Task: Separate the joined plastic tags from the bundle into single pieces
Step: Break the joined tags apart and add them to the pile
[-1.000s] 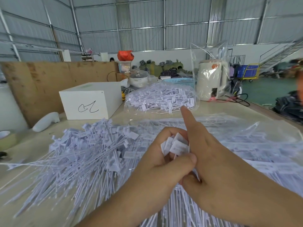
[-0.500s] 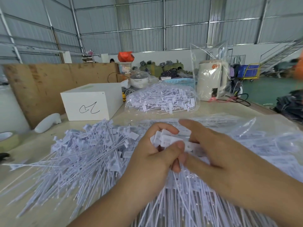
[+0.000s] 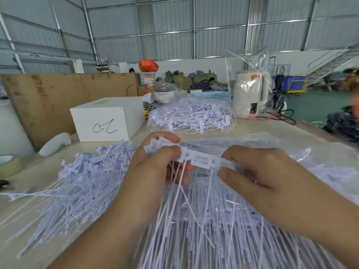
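Joined tags [image 3: 196, 159] sit pinched between the left hand [image 3: 155, 167] and right hand [image 3: 258, 171], above the table [image 3: 48, 167]. Single tags [image 3: 87, 177] pile left; many bagged tags [image 3: 310, 171] remain.

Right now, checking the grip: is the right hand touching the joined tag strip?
Touching. The head view shows the right hand pinching the joined tag strip's end.

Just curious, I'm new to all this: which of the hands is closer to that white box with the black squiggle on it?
Left. The left hand sits just in front of the white box, slightly to its right. The right hand is farther off toward the right side of the table, gripping the other end of the tag strip.
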`<action>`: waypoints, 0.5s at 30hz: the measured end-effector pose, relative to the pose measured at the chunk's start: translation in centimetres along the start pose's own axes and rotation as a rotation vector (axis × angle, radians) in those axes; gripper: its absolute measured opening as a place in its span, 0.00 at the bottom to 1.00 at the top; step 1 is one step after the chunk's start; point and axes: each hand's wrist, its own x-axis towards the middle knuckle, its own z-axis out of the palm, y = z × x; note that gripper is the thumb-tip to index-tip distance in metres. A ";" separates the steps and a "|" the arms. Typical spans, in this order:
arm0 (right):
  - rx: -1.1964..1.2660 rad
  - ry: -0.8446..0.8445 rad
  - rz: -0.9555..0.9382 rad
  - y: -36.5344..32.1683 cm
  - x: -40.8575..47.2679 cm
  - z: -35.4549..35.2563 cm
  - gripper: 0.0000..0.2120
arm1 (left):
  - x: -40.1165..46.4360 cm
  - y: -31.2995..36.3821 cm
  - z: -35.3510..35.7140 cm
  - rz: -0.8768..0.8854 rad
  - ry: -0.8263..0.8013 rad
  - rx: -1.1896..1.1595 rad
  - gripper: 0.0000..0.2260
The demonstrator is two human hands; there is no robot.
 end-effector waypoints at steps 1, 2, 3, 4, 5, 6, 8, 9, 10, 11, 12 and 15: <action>0.051 -0.014 0.013 0.2 0.0 0.1 0.17 | 0.0 0.0 -0.1 -0.001 -0.013 0.017 0.09; 0.097 -0.026 0.026 0.3 0.1 0.2 0.17 | 0.0 -0.1 -0.1 -0.001 -0.028 0.040 0.10; 0.131 -0.034 0.033 0.4 0.1 0.3 0.16 | -0.1 -0.2 0.1 -0.002 -0.046 0.061 0.10; 0.144 -0.038 0.032 0.6 0.2 0.6 0.15 | -0.2 -0.4 0.2 -0.010 -0.069 0.072 0.10; 0.146 -0.050 0.027 0.7 0.2 0.9 0.14 | -0.3 -0.6 0.5 -0.026 -0.096 0.066 0.09; 0.133 -0.056 0.010 0.8 0.2 1.2 0.12 | -0.5 -0.8 0.7 -0.049 -0.131 0.055 0.07; 0.151 -0.059 -0.010 0.8 0.2 1.7 0.11 | -0.8 -1.2 0.9 -0.076 -0.216 0.068 0.06; 0.192 -0.055 -0.005 0.8 0.2 1.7 0.11 | -0.9 -1.4 0.9 -0.078 -0.261 0.080 0.09; 0.229 -0.055 -0.001 0.8 0.2 1.7 0.10 | -1.0 -1.5 0.9 -0.075 -0.296 0.078 0.10; 0.256 -0.062 -0.002 0.8 0.2 1.7 0.10 | -0.9 -1.5 1.0 -0.072 -0.317 0.067 0.10; 0.279 -0.074 -0.008 0.8 0.3 1.6 0.11 | -0.9 -1.4 1.0 -0.069 -0.332 0.054 0.08; 0.366 -0.130 -0.015 0.8 0.3 1.5 0.12 | -0.8 -1.2 0.7 -0.062 -0.376 0.080 0.06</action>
